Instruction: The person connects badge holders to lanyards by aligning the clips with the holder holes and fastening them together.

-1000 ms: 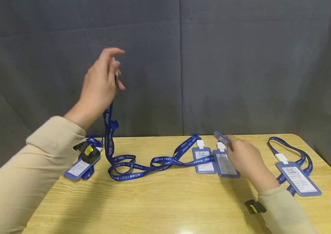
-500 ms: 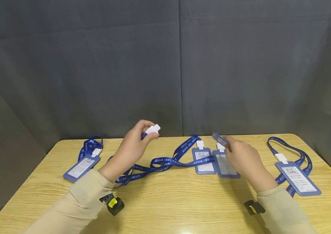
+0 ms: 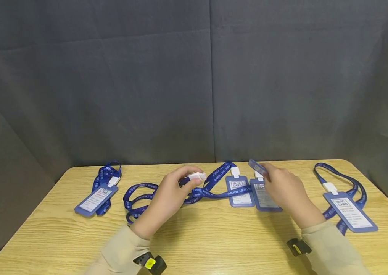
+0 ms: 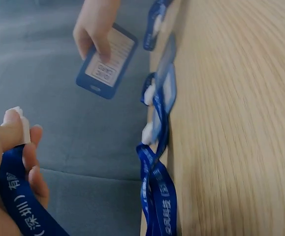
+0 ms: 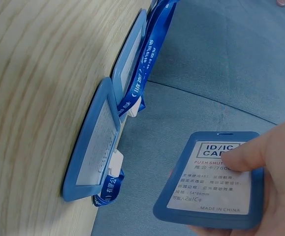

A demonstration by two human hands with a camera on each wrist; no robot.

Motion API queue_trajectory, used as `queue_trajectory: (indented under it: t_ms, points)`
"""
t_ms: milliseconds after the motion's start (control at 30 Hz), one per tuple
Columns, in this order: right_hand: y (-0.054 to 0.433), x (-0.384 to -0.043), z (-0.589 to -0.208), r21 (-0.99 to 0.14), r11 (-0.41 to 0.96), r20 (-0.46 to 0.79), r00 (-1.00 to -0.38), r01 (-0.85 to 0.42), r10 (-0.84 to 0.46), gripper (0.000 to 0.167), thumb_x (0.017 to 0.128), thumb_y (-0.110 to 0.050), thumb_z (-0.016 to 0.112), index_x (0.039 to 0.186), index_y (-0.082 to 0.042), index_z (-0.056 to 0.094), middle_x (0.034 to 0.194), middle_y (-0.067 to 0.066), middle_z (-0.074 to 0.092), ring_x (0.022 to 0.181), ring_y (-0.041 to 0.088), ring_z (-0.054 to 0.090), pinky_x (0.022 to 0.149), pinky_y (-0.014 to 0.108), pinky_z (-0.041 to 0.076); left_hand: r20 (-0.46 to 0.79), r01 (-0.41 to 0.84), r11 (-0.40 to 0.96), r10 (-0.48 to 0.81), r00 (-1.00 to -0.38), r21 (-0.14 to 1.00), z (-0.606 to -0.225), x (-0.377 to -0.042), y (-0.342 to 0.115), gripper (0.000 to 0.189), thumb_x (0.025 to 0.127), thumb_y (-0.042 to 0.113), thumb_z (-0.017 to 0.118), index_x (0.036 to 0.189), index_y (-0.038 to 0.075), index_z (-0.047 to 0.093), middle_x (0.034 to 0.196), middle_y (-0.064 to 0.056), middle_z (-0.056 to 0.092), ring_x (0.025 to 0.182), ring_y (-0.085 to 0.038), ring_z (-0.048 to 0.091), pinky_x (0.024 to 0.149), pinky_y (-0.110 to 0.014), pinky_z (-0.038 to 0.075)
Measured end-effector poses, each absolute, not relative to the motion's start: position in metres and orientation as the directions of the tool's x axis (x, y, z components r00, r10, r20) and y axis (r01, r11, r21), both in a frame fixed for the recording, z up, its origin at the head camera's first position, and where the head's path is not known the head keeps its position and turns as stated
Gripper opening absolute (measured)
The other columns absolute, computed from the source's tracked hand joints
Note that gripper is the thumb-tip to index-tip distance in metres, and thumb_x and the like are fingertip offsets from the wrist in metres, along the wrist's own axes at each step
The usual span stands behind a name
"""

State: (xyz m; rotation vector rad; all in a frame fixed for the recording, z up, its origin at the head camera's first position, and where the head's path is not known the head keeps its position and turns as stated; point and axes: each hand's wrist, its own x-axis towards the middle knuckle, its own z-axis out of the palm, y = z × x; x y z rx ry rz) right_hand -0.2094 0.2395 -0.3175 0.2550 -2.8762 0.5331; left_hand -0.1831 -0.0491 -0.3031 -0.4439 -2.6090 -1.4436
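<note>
My left hand [image 3: 174, 194] pinches the white plastic clip [image 3: 197, 176] of a blue lanyard [image 4: 21, 196] between thumb and fingers, above the table's middle. The strap runs back through the palm in the left wrist view. My right hand [image 3: 288, 191] holds a loose blue badge holder [image 5: 213, 182] by its side, thumb across the printed ID/IC card face. The slot at its top shows with no clip in it. Beneath that hand lie two badge holders [image 3: 238, 198] [image 5: 93, 152] side by side, with white clips and lanyards attached.
Another badge holder [image 3: 97, 199] with its bundled lanyard lies at the left of the wooden table [image 3: 207, 248]. One more [image 3: 350, 212] with a looped lanyard [image 3: 358, 183] lies at the right. Loose blue straps [image 3: 139, 191] cross the middle. A grey cloth backdrop [image 3: 145, 95] stands behind.
My left hand has come down from high on the left and moved right with the lanyard clip, toward the right hand. The right hand keeps holding the badge holder in nearly the same place.
</note>
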Motion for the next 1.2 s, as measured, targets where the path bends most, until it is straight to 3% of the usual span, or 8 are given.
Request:
queue_trajectory:
  t_ms: [333, 467, 567, 700, 800, 967, 1200]
  points:
    - [0.236, -0.208, -0.312, -0.344, 0.913, 0.237, -0.961, -0.218, -0.141, 0.038, 0.098, -0.008, 0.048, 0.133, 0.005, 0.055, 0.081, 0.016, 0.064, 0.057, 0.022, 0.049, 0.047, 0.035, 0.034, 0.329, 0.373, 0.507, 0.177, -0.927, 0.777, -0.306, -0.177, -0.047, 0.02, 0.093, 0.023, 0.069, 0.113, 0.026, 0.071, 0.116, 0.008, 0.067, 0.104, -0.012, 0.061, 0.087, -0.038, 0.05]
    - [0.235, -0.208, -0.308, -0.383, 0.899, 0.217, -0.967, -0.213, -0.137, 0.038, 0.101, -0.012, 0.048, 0.135, 0.006, 0.051, 0.089, 0.02, 0.067, 0.061, 0.023, 0.055, 0.051, 0.037, 0.041, 0.35, 0.394, 0.531, 0.186, -0.918, 0.751, -0.309, -0.175, -0.051, 0.021, 0.093, 0.023, 0.069, 0.113, 0.023, 0.071, 0.118, 0.007, 0.067, 0.116, -0.015, 0.06, 0.096, -0.039, 0.048]
    - [0.233, -0.208, -0.305, -0.412, 0.884, 0.211, -0.967, -0.222, -0.145, 0.037, 0.102, -0.014, 0.049, 0.133, 0.006, 0.05, 0.094, 0.022, 0.068, 0.068, 0.024, 0.061, 0.056, 0.041, 0.047, 0.364, 0.403, 0.547, 0.184, -0.913, 0.734, -0.309, -0.175, -0.054, 0.021, 0.092, 0.023, 0.069, 0.113, 0.023, 0.072, 0.119, 0.006, 0.067, 0.116, -0.016, 0.06, 0.096, -0.039, 0.049]
    - [0.231, -0.206, -0.302, -0.431, 0.869, 0.223, -0.962, -0.241, -0.156, 0.033, 0.102, -0.014, 0.051, 0.129, 0.003, 0.053, 0.094, 0.02, 0.069, 0.072, 0.025, 0.062, 0.06, 0.043, 0.049, 0.37, 0.401, 0.569, 0.176, -0.912, 0.718, -0.308, -0.176, -0.059, 0.023, 0.091, 0.023, 0.071, 0.115, 0.023, 0.072, 0.113, 0.006, 0.068, 0.09, -0.013, 0.062, 0.078, -0.035, 0.051]
    - [0.229, -0.203, -0.3, -0.426, 0.869, 0.238, -0.958, -0.251, -0.16, 0.03, 0.101, -0.014, 0.052, 0.126, 0.001, 0.057, 0.089, 0.015, 0.068, 0.069, 0.024, 0.06, 0.061, 0.043, 0.047, 0.348, 0.384, 0.582, 0.178, -0.92, 0.717, -0.306, -0.176, -0.061, 0.028, 0.09, 0.024, 0.073, 0.118, 0.023, 0.071, 0.101, 0.006, 0.067, 0.068, -0.012, 0.052, 0.061, -0.03, 0.045]
    - [0.227, -0.197, -0.297, -0.428, 0.862, 0.237, -0.954, -0.272, -0.184, 0.029, 0.101, -0.015, 0.054, 0.125, 0.0, 0.06, 0.084, 0.009, 0.067, 0.067, 0.02, 0.057, 0.062, 0.042, 0.046, 0.31, 0.342, 0.599, 0.161, -0.937, 0.724, -0.305, -0.174, -0.064, 0.027, 0.086, 0.025, 0.077, 0.113, 0.023, 0.071, 0.092, 0.008, 0.067, 0.07, -0.011, 0.054, 0.058, -0.028, 0.045]
    - [0.227, -0.19, -0.289, -0.451, 0.822, 0.243, -0.934, -0.349, -0.263, 0.037, 0.101, -0.016, 0.056, 0.131, 0.007, 0.056, 0.094, 0.014, 0.071, 0.074, 0.023, 0.062, 0.072, 0.048, 0.05, 0.317, 0.363, 0.606, 0.187, -0.93, 0.707, -0.306, -0.172, -0.064, 0.02, 0.085, 0.026, 0.078, 0.104, 0.023, 0.072, 0.085, 0.013, 0.067, 0.069, -0.012, 0.053, 0.055, -0.028, 0.043]
